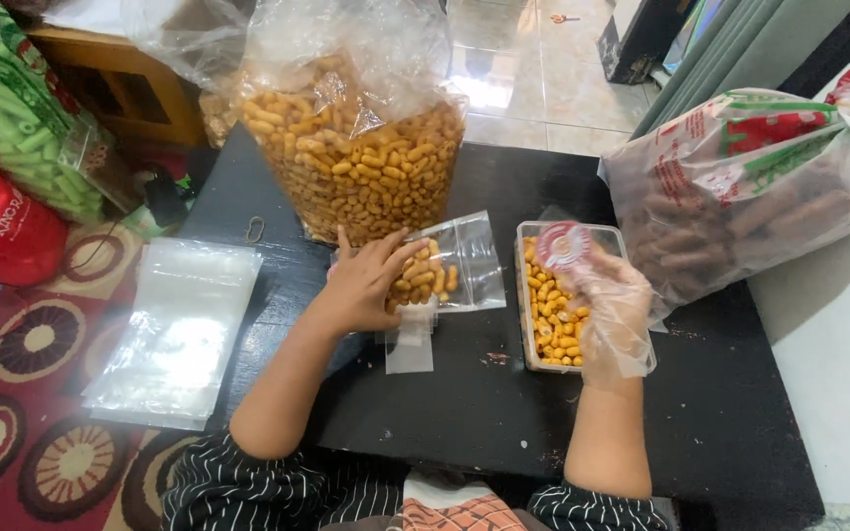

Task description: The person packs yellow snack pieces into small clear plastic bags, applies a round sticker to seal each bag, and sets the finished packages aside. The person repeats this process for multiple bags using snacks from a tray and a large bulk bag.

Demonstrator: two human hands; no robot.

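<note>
**Snack pieces packed by hand at a black table**

Striped sleeves (pixel 277 487) are seen at the bottom edge, nearest the camera, with both forearms stretched out over the black table (pixel 464 413). The left hand (pixel 366 280) is laid flat, fingers spread, on a small clear pouch (pixel 450 267), which is partly filled with orange snack pieces and lies on the table in front of the big bag. The right hand (pixel 610 300) is covered by a loose plastic glove and is held over a clear rectangular tub (pixel 533 295) of the same snacks; a small pink-and-white round object (pixel 563 244) is gripped at its fingertips.

A large clear bag of orange snacks (pixel 356 167) is stood just behind the pouch. A stack of empty clear pouches (pixel 174 334) is laid at the table's left edge. A printed bag of brown rolled snacks (pixel 740 197) is set to the right.
</note>
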